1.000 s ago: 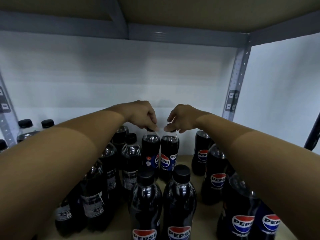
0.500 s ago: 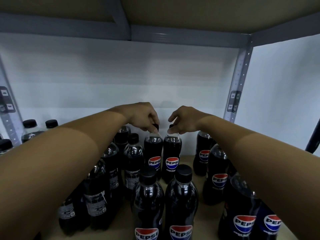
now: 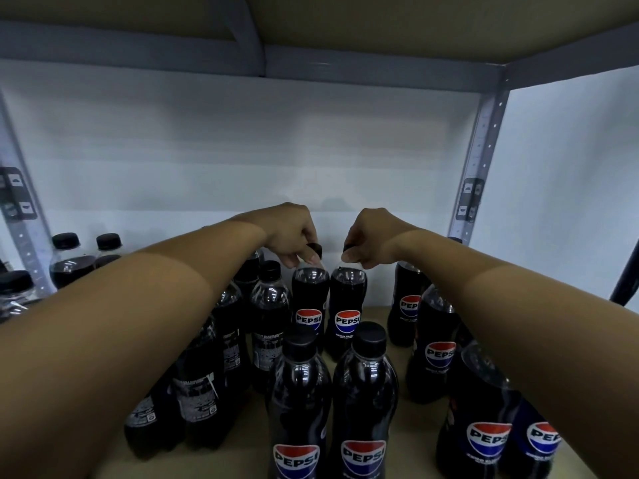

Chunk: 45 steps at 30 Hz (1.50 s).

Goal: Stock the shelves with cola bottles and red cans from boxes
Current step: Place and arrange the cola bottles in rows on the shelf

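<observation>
White wall backs a tan shelf crowded with upright cola bottles. At its rear, the left hand pinches one bottle by its cap; the right hand apparently pinches its neighbour likewise, cap mostly hidden.

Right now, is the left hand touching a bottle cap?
Touching. The head view shows the left hand with its fingers curled around the black cap of the bottle, no gap between them.

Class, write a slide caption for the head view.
Both hands, left hand and right hand, pinch Pepsi bottle caps on shelf.
</observation>
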Motion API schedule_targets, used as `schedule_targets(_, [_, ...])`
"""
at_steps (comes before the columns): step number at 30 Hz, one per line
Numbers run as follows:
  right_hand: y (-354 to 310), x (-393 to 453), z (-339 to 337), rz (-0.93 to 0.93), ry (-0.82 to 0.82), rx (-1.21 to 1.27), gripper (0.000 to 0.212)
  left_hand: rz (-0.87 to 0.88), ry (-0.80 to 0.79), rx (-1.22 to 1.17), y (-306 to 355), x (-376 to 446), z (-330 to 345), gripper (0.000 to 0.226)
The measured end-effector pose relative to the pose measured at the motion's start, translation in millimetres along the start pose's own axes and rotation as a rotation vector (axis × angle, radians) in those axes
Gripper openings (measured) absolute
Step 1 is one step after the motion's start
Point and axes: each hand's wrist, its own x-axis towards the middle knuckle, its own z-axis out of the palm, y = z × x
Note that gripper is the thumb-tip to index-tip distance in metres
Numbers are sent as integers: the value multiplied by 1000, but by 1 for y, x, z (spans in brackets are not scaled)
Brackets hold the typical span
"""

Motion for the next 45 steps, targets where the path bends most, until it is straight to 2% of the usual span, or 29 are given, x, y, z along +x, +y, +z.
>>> schedule_targets(11, [13,-29,-12,12,-62,-6,21,64,-13,-14,30,-15,15,22])
schedule_targets(16, [24,-54,-17,-56,-63,-43,20,87,-50,-16,47,-28,23,24])
schedule_targets(30, [20,-92,-23,-68,-72,-22,6,181,-60,-19,62,-58,32,25])
schedule_targets(36, [18,-95,-28,8,-96,-24,22,217,-21,144,62,-55,35,21])
schedule_targets(39, [15,-95,-28,47,-123,-13,36,210,-24,126,61,-58,35,32])
schedule_targets(42, [6,-94,-31,62,-155,-161,47,191,-8,31,55,-67,27,42])
schedule_targets(45, [-11,-89,-35,18,-106,-269,53,172,70,3,40,-79,9,41])
